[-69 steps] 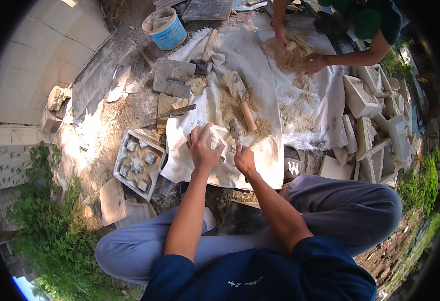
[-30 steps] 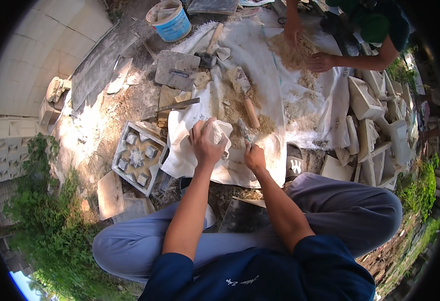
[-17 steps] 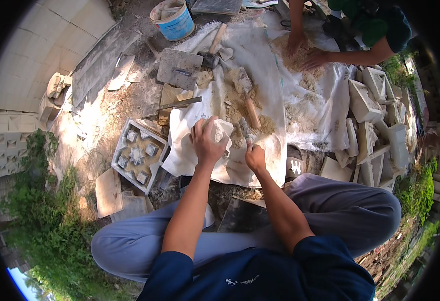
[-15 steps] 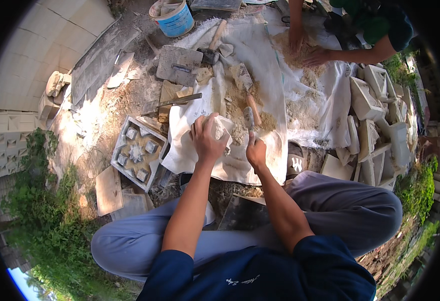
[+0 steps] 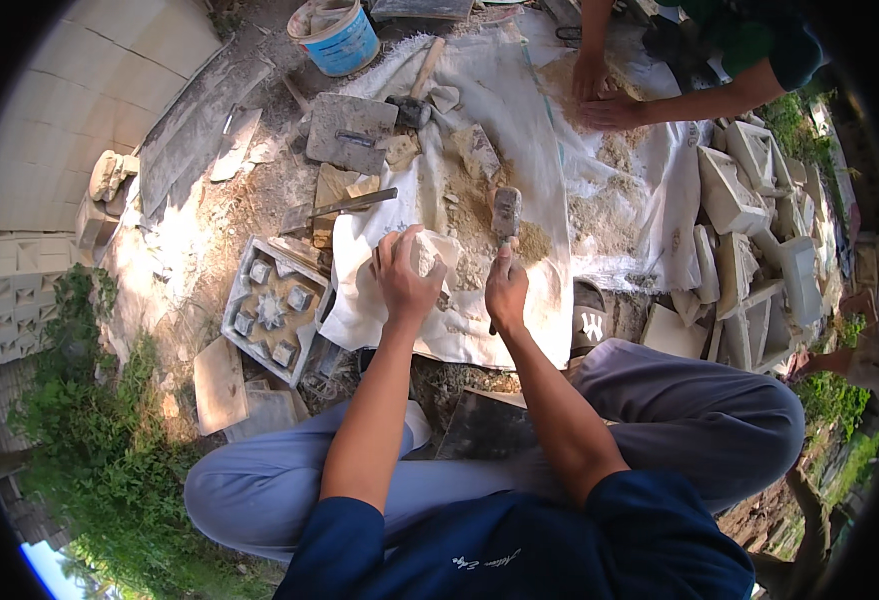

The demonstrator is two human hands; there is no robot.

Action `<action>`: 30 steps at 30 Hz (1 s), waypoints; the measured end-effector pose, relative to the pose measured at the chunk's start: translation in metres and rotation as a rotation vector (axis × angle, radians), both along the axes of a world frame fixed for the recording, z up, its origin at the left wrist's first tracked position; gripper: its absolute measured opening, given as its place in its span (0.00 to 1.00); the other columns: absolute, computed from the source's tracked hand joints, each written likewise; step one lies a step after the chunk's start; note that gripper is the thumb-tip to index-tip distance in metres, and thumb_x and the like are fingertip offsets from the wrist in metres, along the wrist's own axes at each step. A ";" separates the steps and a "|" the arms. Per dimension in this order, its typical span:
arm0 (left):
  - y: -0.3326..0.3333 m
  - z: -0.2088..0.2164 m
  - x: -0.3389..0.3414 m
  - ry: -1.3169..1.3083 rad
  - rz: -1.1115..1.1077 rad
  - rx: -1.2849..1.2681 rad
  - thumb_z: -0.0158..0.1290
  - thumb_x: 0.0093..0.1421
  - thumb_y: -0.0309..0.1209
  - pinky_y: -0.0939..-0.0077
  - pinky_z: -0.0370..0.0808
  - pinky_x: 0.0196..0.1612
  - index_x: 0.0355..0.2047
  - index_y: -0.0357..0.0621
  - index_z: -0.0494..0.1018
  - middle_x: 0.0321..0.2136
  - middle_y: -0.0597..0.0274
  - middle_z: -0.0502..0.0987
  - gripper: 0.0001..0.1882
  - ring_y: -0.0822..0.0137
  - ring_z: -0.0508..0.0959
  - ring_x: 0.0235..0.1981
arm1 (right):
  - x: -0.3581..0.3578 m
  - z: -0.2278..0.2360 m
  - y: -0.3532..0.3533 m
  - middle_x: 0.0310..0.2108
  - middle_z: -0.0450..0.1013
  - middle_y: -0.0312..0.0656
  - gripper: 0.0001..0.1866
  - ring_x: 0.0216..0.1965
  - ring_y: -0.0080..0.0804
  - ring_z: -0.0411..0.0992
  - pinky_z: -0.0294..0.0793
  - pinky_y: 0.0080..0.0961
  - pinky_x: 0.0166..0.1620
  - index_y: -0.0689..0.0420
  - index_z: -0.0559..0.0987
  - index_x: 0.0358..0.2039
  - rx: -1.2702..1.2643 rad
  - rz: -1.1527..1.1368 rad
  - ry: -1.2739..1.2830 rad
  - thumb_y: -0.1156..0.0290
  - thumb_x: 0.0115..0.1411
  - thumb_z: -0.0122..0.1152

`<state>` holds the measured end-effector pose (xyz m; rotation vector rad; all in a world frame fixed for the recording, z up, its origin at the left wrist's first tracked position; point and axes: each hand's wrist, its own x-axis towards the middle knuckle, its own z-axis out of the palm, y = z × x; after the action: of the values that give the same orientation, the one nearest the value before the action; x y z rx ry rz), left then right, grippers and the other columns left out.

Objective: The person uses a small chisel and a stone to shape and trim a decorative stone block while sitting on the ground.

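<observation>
The person sits cross-legged on the ground, with both hands stretched forward over a white sack cloth (image 5: 519, 130). The left hand (image 5: 402, 278) is closed over a pale lump of stone (image 5: 436, 250), pressing it down on the cloth; the fingers wrap its near and left side, and the lump shows just past the knuckles. The right hand (image 5: 506, 290) is closed around the handle of a hammer (image 5: 504, 225). The long axis of the hammer runs away from the person, almost straight up in the picture, and its head stands a little beyond and to the right of the stone, not touching it as far as I can see. So the stone lies to the left of the hammer head, near it, and the left hand is the nearer one to the stone.

Counted: one stone lump in the hand, one hammer in the hand, and a second hammer (image 5: 417, 92) lying further away on the cloth. One blue bucket (image 5: 337, 35) stands at the far edge. One carved block with a flower pattern (image 5: 271, 310) lies on the ground left of the cloth. Two hands of another person (image 5: 599, 95) press on the sandy powder at the far side. To the right there is a pile of white carved blocks (image 5: 749, 220); their number I cannot count surely.
</observation>
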<state>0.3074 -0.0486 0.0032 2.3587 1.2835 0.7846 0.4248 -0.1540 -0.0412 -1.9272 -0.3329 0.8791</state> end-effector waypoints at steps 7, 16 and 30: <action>0.001 -0.004 0.004 -0.039 0.002 0.000 0.61 0.46 0.35 0.56 0.64 0.56 0.50 0.52 0.74 0.46 0.54 0.70 0.27 0.51 0.70 0.52 | -0.020 -0.003 -0.004 0.31 0.73 0.72 0.33 0.40 0.69 0.72 0.69 0.53 0.43 0.71 0.79 0.29 -0.194 0.210 -0.086 0.49 0.70 0.42; 0.077 -0.030 -0.022 -0.134 -0.023 -0.374 0.62 0.50 0.39 0.59 0.69 0.56 0.57 0.49 0.72 0.49 0.45 0.75 0.32 0.47 0.74 0.52 | -0.019 -0.008 -0.021 0.27 0.73 0.68 0.32 0.34 0.69 0.72 0.69 0.53 0.40 0.68 0.78 0.29 -0.118 0.143 -0.083 0.51 0.71 0.40; 0.122 -0.079 -0.023 -0.285 -0.045 -0.717 0.56 0.52 0.35 0.66 0.71 0.52 0.50 0.36 0.76 0.42 0.42 0.80 0.25 0.51 0.79 0.45 | -0.025 -0.014 -0.026 0.20 0.69 0.63 0.22 0.25 0.67 0.68 0.64 0.52 0.28 0.65 0.72 0.30 -0.086 0.310 -0.356 0.57 0.70 0.46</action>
<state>0.2839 0.0739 -0.0754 1.6350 1.1355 0.5031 0.3998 -0.1797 -0.0553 -2.1471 -0.8347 0.7497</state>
